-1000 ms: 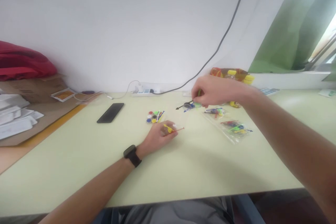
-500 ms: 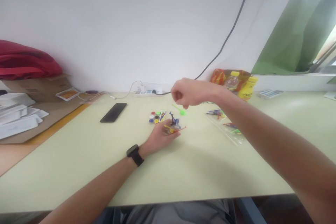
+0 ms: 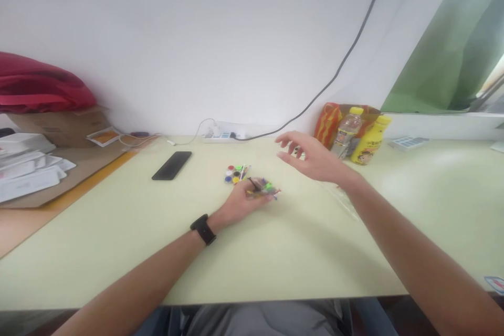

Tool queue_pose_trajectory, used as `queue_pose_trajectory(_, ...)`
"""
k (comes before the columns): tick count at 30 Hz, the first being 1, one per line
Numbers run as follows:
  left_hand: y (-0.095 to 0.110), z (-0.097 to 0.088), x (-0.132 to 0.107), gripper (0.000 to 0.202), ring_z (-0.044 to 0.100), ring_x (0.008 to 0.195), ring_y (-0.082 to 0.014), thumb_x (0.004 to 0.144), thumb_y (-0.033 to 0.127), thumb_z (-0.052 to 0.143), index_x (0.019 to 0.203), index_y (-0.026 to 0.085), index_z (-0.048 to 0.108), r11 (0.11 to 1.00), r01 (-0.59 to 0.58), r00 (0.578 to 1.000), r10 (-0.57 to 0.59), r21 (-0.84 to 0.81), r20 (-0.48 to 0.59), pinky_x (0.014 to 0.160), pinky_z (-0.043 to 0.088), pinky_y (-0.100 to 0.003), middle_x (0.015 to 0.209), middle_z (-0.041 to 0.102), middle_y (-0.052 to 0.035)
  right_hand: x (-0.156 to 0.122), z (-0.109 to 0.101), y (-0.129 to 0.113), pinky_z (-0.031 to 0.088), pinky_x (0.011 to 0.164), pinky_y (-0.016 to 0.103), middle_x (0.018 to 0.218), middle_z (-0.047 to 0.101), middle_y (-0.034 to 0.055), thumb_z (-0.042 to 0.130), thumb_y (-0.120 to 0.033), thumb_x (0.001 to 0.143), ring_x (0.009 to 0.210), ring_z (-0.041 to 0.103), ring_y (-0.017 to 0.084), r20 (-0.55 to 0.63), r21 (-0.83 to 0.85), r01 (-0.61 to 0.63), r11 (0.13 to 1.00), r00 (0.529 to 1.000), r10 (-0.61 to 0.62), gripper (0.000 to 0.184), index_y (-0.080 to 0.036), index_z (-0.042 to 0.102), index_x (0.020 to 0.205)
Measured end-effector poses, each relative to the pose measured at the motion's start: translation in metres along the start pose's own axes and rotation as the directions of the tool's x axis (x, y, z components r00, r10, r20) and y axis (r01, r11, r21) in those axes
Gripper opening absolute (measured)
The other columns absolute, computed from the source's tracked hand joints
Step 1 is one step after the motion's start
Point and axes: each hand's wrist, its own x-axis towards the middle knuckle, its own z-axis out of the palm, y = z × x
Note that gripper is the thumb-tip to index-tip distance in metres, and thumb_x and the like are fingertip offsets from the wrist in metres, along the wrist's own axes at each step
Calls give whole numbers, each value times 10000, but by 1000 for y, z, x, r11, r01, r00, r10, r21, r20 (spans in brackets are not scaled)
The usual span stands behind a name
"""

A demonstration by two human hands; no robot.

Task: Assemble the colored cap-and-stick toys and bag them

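Observation:
My left hand [image 3: 240, 200] rests on the pale green table [image 3: 275, 252], fingers closed round a bunch of small coloured plastic sticks [image 3: 264, 187] with green, yellow, blue and red ends poking out. A black watch [image 3: 203, 229] sits on that wrist. My right hand [image 3: 311, 160] hovers above the table to the right of the bunch, fingers spread and holding nothing. A small cluster of coloured round pieces [image 3: 235, 174] lies just beyond my left hand. A clear plastic bag [image 3: 342, 197] is mostly hidden under my right wrist.
A black phone [image 3: 171, 165] lies at the back left. A white power strip [image 3: 225, 136] with a grey cable [image 3: 338, 68] lies against the wall. Two bottles [image 3: 360, 136] and an orange snack bag [image 3: 327, 122] stand at back right. Cardboard and white packets [image 3: 27, 173] fill the left.
My right hand carried coloured sticks from the bags over to my left hand, dropped them there, then opened and drew back right. The bunch in my left hand has grown.

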Motion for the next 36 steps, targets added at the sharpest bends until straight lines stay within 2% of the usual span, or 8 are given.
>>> queue_pose_trajectory(5, 7, 1, -2, 367, 753, 1044, -297, 849, 446, 851, 1079, 171, 774, 1000, -12, 996, 12, 4, 86, 785, 626, -350, 1126, 790, -121, -23, 18, 20, 564, 853, 338, 1200, 699, 88, 506, -477, 1054, 1070, 671, 232, -72, 128, -117, 985, 989, 126, 355, -254, 606, 1312)
queue_pose_trajectory(8, 8, -1, -1, 372, 761, 966, -283, 861, 472, 829, 1087, 181, 774, 998, -19, 998, 15, 57, 69, 646, 605, -314, 1129, 791, -120, -37, 28, 28, 562, 899, 360, 1260, 684, 93, 469, -521, 1069, 1088, 665, 236, -48, 191, -177, 966, 981, 189, 377, -265, 600, 1314)
queue_pose_trajectory(13, 5, -2, -2, 378, 767, 1012, -273, 845, 443, 857, 1094, 177, 759, 998, -37, 997, 34, 43, 72, 860, 629, -360, 1100, 794, -106, -52, 48, 39, 556, 927, 380, 1205, 676, 91, 441, -543, 1078, 1014, 663, 214, -29, 349, -200, 915, 974, 224, 407, -248, 590, 1316)
queue_pose_trajectory(17, 3, 1, -4, 448, 776, 953, -289, 834, 454, 865, 1159, 175, 735, 1000, 13, 999, -14, 23, 37, 738, 637, -358, 1085, 796, -120, -55, 57, 40, 560, 943, 391, 1215, 670, 97, 448, -558, 1072, 1032, 666, 216, 13, 428, -190, 884, 979, 204, 426, -245, 585, 1326)
queue_pose_trajectory(23, 7, 3, -7, 421, 749, 1057, -300, 823, 434, 876, 1129, 170, 756, 998, -35, 989, 27, 56, 146, 923, 615, -401, 1137, 782, -126, -57, 61, 35, 559, 961, 379, 1149, 696, 85, 596, -505, 1019, 1082, 671, 219, 39, 478, -161, 864, 986, 162, 429, -226, 595, 1345)
queue_pose_trajectory(28, 9, 5, -9, 378, 741, 994, -272, 902, 468, 802, 1113, 157, 754, 998, -32, 972, 19, 53, 233, 890, 605, -393, 1075, 777, -120, -58, 65, 28, 572, 850, 343, 972, 756, 55, 672, -483, 977, 908, 696, 203, 31, 504, -146, 851, 988, 152, 291, -203, 740, 1014)
queue_pose_trajectory(31, 5, 5, -7, 425, 739, 1037, -280, 915, 485, 790, 1175, 153, 736, 999, -27, 988, 31, -23, 154, 944, 590, -413, 1130, 770, -136, -58, 63, 26, 569, 757, 327, 835, 754, 42, 689, -500, 965, 783, 679, 192, 3, 508, -118, 853, 991, 136, 319, -199, 757, 882)
queue_pose_trajectory(36, 5, 0, -3, 514, 669, 1220, -314, 938, 540, 751, 1312, 195, 676, 993, -103, 995, 102, -54, -14, 1049, 534, -447, 1324, 706, -163, -59, 57, 28, 565, 734, 328, 849, 766, 57, 716, -499, 957, 779, 686, 202, -248, 516, -9, 857, 955, 160, 300, -214, 770, 883)
